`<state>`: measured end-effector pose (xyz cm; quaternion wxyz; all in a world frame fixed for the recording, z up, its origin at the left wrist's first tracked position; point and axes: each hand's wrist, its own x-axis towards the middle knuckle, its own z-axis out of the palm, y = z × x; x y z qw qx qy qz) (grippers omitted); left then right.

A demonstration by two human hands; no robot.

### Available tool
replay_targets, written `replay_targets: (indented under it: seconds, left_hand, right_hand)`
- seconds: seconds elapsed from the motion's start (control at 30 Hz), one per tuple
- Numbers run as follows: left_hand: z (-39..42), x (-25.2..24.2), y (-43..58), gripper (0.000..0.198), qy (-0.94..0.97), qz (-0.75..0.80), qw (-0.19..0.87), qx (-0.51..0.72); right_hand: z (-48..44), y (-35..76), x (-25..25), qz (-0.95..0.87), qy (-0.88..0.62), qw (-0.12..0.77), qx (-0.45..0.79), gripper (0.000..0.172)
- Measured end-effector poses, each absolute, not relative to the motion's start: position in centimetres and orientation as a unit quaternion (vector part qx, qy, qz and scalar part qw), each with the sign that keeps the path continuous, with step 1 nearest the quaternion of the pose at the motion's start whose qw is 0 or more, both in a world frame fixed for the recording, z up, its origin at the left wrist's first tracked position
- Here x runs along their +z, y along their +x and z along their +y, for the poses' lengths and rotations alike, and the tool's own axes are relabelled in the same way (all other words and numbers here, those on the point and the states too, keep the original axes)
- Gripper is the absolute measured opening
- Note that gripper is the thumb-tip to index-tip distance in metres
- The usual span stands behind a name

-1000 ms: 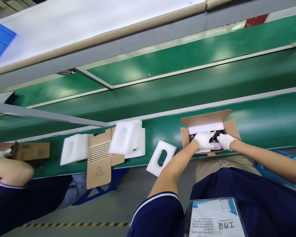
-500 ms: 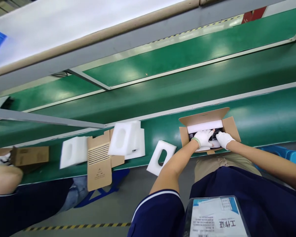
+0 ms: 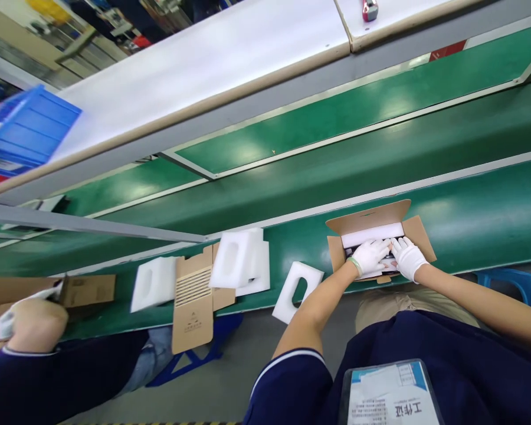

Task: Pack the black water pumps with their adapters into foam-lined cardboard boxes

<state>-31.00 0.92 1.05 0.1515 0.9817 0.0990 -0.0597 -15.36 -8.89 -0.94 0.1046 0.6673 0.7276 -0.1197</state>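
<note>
An open cardboard box [image 3: 366, 217] stands at the near edge of the green bench, flaps spread outward. White foam [image 3: 371, 234] lines its far side. My left hand [image 3: 370, 258], in a white glove, lies inside the box with its fingers stretched to the right over the contents. Beside it my right hand [image 3: 407, 261], also gloved, rests with extended fingers at the box's right end. The fingertips of both hands nearly meet above dark contents, which they mostly hide. Neither hand visibly grips anything.
Left of the box lie a foam frame [image 3: 283, 295], stacked foam blocks [image 3: 230, 258], a flattened carton [image 3: 193, 301] and another foam block [image 3: 153, 283]. A co-worker's arm [image 3: 38, 324] reaches to a carton [image 3: 88, 290] at far left. A blue bin [image 3: 39, 127] sits on the upper shelf.
My hands have flattened over the box contents; the black cable seen between them earlier is now mostly covered. The view has shifted, showing more of the shelf and the blue bin.
</note>
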Motion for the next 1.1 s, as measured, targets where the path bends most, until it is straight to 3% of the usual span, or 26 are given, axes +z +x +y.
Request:
replay_targets:
  seconds: [0.1,0.2,0.3,0.37,0.47,0.6,0.7,0.83,1.1]
  left_hand:
    - [0.0,0.1,-31.8,0.068,0.986,0.101,0.125,-0.039]
    - [0.3,-1.3,-32.2,0.076,0.982,0.094,0.160,-0.044]
    - [1.3,-2.6,-32.6,0.083,0.975,0.073,0.204,-0.039]
    - [2.0,-3.2,-32.8,0.086,0.972,0.065,0.221,-0.035]
    - [2.2,-3.6,-32.9,0.084,0.971,0.058,0.229,-0.026]
    - [1.8,-3.0,-32.4,0.086,0.968,0.083,0.238,-0.008]
    - [1.4,-1.2,-32.9,0.072,0.964,0.098,0.248,0.006]
    - [0.6,1.7,-36.3,0.056,0.946,0.222,0.236,0.017]
    - [-0.3,3.4,-36.6,0.066,0.900,0.376,0.197,-0.098]
  right_hand:
    - [-9.9,-14.3,0.7,0.743,0.661,0.033,-0.099,0.051]
    - [-11.8,-11.0,2.4,0.712,0.688,-0.117,-0.072,0.045]
    - [-12.7,-7.4,1.2,0.541,0.791,-0.276,-0.073,0.047]
    - [-12.3,-6.9,-0.8,0.443,0.830,-0.310,-0.135,0.049]
    - [-10.6,-10.5,-3.4,0.474,0.810,-0.277,-0.205,0.054]
    - [-9.2,-17.1,-3.9,0.608,0.774,-0.156,-0.077,0.053]
    - [-9.5,-18.7,-3.6,0.677,0.729,-0.089,-0.035,0.050]
    - [-9.9,-18.1,-3.8,0.682,0.728,-0.069,-0.017,0.055]
    - [-9.6,-18.3,-2.9,0.685,0.726,-0.049,-0.039,0.053]
